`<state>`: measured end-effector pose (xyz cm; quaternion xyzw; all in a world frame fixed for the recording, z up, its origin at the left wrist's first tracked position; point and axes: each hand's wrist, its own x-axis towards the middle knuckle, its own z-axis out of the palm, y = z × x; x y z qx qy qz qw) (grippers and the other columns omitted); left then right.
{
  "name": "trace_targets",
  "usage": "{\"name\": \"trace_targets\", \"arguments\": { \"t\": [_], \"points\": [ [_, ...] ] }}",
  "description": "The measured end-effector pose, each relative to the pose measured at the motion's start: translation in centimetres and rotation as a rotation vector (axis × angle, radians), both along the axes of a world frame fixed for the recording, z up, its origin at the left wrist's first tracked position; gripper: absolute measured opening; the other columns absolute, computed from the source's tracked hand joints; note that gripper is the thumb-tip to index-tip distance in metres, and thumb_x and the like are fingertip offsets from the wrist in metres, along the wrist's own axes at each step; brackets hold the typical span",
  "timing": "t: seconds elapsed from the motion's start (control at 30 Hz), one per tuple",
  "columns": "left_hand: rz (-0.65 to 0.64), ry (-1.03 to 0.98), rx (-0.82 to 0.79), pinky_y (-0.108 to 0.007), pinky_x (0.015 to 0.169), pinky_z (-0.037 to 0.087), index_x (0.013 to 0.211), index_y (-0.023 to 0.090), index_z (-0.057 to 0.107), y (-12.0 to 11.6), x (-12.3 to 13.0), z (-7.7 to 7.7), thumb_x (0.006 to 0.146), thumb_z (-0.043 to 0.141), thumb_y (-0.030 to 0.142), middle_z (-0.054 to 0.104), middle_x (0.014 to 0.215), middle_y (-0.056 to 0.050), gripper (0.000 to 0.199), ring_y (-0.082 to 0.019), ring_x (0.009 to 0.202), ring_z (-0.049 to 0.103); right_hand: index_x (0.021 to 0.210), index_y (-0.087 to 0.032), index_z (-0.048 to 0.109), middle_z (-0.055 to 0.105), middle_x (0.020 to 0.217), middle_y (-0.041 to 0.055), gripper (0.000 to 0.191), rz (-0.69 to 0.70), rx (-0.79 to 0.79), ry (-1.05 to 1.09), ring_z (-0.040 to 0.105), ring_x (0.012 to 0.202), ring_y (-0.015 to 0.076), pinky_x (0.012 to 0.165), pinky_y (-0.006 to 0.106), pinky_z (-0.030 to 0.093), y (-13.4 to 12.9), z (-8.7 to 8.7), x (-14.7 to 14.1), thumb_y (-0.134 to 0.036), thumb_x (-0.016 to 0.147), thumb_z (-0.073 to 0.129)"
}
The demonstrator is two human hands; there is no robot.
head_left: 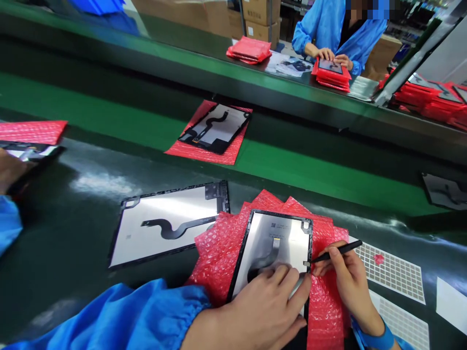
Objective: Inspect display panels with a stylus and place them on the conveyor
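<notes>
A tablet screen panel (292, 228), with a silvery back, black frame and dark ribbon cable, lies in front of me on a stack of red bubble-wrap bags (222, 248). My left hand (260, 304) rests across its lower part with fingers stretched out, covering part of the cable. In my right hand (345, 277) are slim black tweezers (341, 251), pinched between thumb and fingers. Their tip meets the panel's right edge beside a small pale tab (306, 263). Whether the tip grips the tab I cannot tell.
A second panel (136, 243) lies to the left. Sticker sheets (399, 277) are at the right. On the green belt (146, 114) another panel (219, 129) sits on a red bag. A co-worker's hand (12, 170) shows at left; another person works across the belt beside red stacks (250, 48).
</notes>
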<state>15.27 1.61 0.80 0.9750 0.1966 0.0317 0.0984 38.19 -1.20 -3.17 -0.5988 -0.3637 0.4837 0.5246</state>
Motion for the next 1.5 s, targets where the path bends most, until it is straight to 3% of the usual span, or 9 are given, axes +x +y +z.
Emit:
{"name": "trace_targets", "arguments": {
  "t": [1.2, 1.5],
  "points": [
    [-0.027, 0.027, -0.121, -0.046, 0.081, 0.06, 0.152, 0.005, 0.041, 0.28, 0.06, -0.4, 0.109, 0.048, 0.042, 0.064, 0.127, -0.019, 0.058, -0.036, 0.106, 0.065, 0.094, -0.021, 0.068, 0.08, 0.072, 0.0052, 0.029, 0.07, -0.004, 0.054, 0.077, 0.056, 0.0198, 0.056, 0.029, 0.066, -0.14, 0.23, -0.22, -0.049, 0.103, 0.07],
    [-0.021, 0.044, -0.089, -0.044, 0.084, 0.061, 0.156, -0.005, 0.039, 0.36, 0.24, -0.55, 0.106, 0.055, 0.044, 0.066, 0.131, -0.023, 0.071, -0.035, 0.109, 0.066, 0.095, -0.021, 0.067, 0.081, 0.073, 0.0056, 0.03, 0.066, -0.04, 0.031, 0.078, 0.059, 0.0192, 0.058, 0.028, 0.067, -0.25, 0.18, -0.25, -0.05, 0.103, 0.07]
  ]
}}
